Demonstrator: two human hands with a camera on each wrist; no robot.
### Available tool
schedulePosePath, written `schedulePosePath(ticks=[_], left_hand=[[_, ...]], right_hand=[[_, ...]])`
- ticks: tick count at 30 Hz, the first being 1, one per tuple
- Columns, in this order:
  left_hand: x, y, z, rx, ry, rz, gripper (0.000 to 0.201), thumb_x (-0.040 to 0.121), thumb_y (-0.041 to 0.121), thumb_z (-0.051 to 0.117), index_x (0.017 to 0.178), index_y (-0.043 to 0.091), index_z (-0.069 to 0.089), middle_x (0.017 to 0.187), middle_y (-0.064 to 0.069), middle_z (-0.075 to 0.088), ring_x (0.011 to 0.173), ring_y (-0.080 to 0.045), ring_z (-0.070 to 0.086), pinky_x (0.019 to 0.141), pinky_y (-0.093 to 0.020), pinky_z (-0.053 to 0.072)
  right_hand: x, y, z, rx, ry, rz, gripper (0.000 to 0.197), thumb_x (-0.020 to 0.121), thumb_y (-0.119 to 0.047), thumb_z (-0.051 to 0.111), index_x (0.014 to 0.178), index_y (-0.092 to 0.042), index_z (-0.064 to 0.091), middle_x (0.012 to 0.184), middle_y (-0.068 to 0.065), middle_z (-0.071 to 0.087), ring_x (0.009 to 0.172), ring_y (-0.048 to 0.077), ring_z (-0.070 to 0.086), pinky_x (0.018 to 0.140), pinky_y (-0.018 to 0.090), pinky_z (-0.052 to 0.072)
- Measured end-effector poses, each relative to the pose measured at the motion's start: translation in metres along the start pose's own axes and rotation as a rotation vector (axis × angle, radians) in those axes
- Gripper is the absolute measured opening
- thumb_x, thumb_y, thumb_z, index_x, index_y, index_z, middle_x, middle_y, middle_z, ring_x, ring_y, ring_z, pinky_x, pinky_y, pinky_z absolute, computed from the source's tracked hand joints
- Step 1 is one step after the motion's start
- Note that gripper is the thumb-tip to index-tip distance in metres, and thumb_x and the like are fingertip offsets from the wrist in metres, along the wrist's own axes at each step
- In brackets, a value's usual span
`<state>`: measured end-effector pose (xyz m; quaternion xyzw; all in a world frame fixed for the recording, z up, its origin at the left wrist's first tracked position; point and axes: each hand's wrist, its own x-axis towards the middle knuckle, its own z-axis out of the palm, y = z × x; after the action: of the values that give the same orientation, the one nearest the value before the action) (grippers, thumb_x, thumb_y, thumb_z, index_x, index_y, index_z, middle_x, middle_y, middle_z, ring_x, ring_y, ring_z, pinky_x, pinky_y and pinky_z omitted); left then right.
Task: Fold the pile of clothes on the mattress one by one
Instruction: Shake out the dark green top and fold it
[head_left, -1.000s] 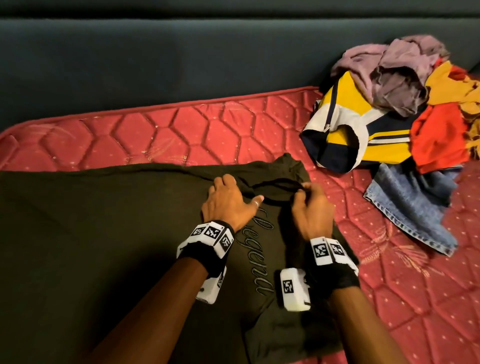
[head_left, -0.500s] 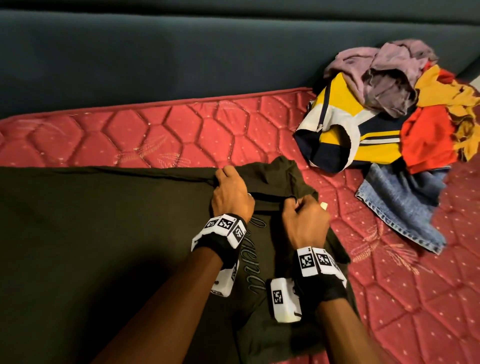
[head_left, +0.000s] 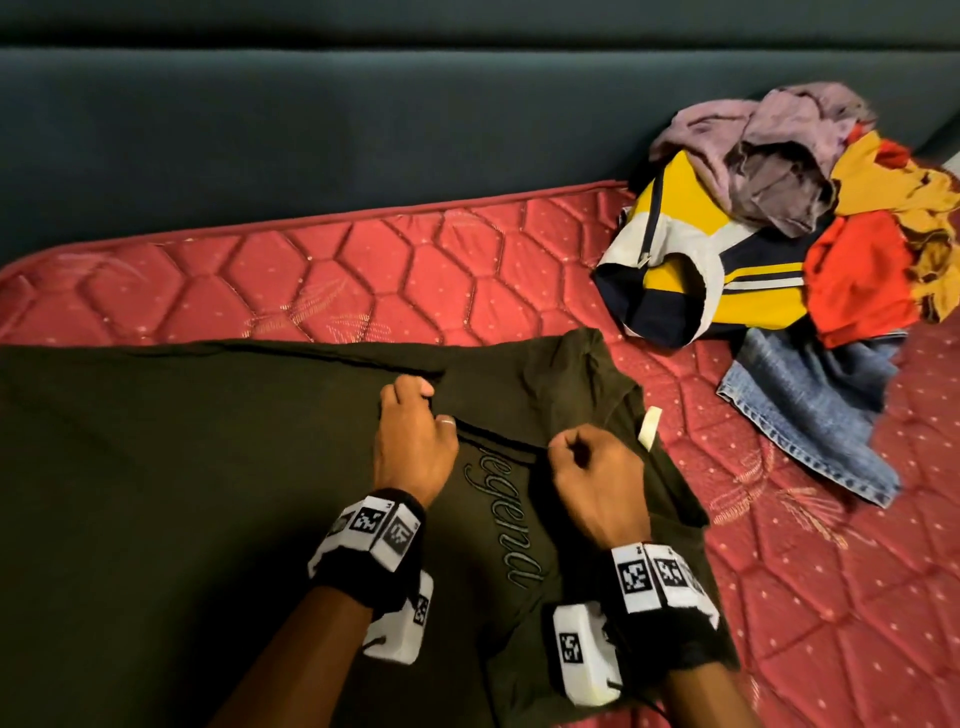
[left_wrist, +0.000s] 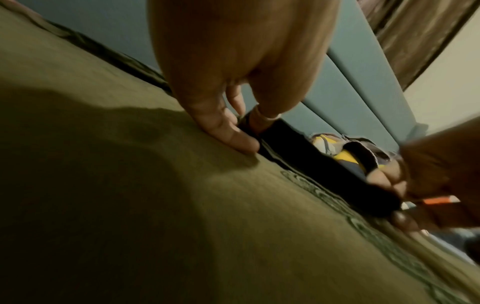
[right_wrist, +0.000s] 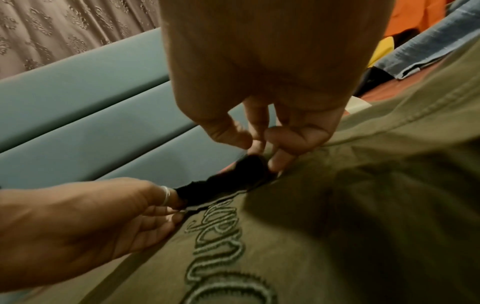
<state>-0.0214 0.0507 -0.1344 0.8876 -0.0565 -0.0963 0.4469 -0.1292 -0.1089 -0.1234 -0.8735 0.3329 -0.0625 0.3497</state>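
From the head view, our left hand (head_left: 413, 447) and right hand (head_left: 597, 478) pinch the neckline of the olive shirt (head_left: 182, 467) spread on the red mattress (head_left: 415, 280), the clothes pile (head_left: 779, 249) well apart. At our left wrist, fingers (left_wrist: 228, 133) curl onto the collar. At our right wrist, fingers (right_wrist: 280, 152) nip the same edge.

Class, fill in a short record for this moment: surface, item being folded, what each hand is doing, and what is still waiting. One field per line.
surface: red quilted mattress
item being folded: dark green shirt with stitched lettering, spread flat
left hand: grip pinches the collar edge
right hand: grip pinches the same collar edge, further right
label: white tag showing beside the collar
waiting: pile of clothes at the far right, jeans at its near edge
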Motion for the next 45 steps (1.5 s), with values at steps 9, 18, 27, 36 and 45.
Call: schedulePosePath(ticks=[9, 18, 27, 36, 45], left_hand=[[0.032, -0.005, -0.016, -0.154, -0.080, -0.179, 0.044, 0.091, 0.036, 0.063, 0.124, 0.026, 0.036, 0.102, -0.004, 0.066, 0.094, -0.029, 0.066, 0.096, -0.048, 0.050], [0.081, 0.004, -0.014, -0.374, -0.263, -0.312, 0.024, 0.092, 0.013, 0.067, 0.111, 0.026, 0.060, 0.097, -0.003, 0.062, 0.078, -0.013, 0.056, 0.068, -0.026, 0.050], [0.082, -0.008, -0.004, -0.655, -0.189, -0.407, 0.017, 0.099, 0.012, 0.056, 0.088, 0.023, 0.063, 0.079, 0.006, 0.059, 0.069, -0.003, 0.052, 0.064, -0.014, 0.042], [0.078, -0.010, 0.000, -0.711, -0.130, -0.356, 0.022, 0.096, 0.021, 0.064, 0.117, 0.023, 0.061, 0.100, 0.004, 0.064, 0.083, -0.004, 0.059, 0.077, -0.019, 0.047], [0.059, -0.032, -0.043, -0.592, -0.081, -0.259, 0.039, 0.098, 0.018, 0.060, 0.134, 0.030, 0.049, 0.100, -0.003, 0.064, 0.092, -0.015, 0.063, 0.084, -0.028, 0.054]], right_hand=[[0.066, -0.009, -0.021, -0.042, 0.164, -0.187, 0.040, 0.076, -0.002, 0.054, 0.113, -0.007, 0.069, 0.109, 0.018, 0.067, 0.105, 0.038, 0.062, 0.093, 0.039, 0.046], [0.146, -0.032, -0.044, -0.807, -0.179, -0.331, 0.030, 0.078, -0.017, 0.064, 0.106, -0.026, 0.066, 0.119, 0.003, 0.062, 0.118, 0.032, 0.047, 0.095, 0.049, 0.033], [0.152, -0.005, -0.066, -0.213, -0.016, -0.079, 0.048, 0.083, -0.015, 0.071, 0.129, -0.011, 0.059, 0.128, 0.014, 0.063, 0.118, 0.031, 0.060, 0.099, 0.030, 0.044], [0.144, 0.009, -0.049, -0.438, 0.081, 0.123, 0.038, 0.084, -0.011, 0.063, 0.118, 0.004, 0.054, 0.120, 0.032, 0.059, 0.110, 0.047, 0.058, 0.087, 0.044, 0.048], [0.099, -0.040, -0.010, -0.273, 0.080, -0.347, 0.018, 0.088, -0.012, 0.062, 0.103, -0.002, 0.065, 0.107, 0.023, 0.062, 0.100, 0.041, 0.060, 0.086, 0.041, 0.047]])
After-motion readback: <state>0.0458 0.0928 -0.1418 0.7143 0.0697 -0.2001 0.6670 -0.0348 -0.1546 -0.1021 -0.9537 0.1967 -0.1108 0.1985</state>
